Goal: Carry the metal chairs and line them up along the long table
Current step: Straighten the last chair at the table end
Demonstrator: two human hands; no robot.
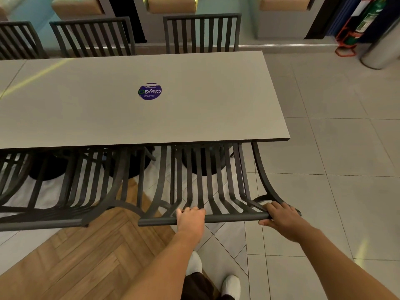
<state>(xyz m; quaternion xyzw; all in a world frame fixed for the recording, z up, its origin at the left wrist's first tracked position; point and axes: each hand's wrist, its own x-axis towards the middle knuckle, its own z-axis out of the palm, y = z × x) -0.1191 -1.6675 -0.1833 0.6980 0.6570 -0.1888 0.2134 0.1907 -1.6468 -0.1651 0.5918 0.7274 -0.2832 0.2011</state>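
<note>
My dark slatted metal chair (207,191) sits lower centre, its seat tucked under the long grey table (194,113) that crosses the frame's middle. More such chairs (54,191) line the lower left; three others (201,33) stand along the top.

The bench (194,118) hides the front of the slatted chair (207,182) pushed under it and runs off the left edge. The small print on the purple sticker (150,91) is unreadable. The fire extinguisher (365,22) is cut off at the top.
</note>
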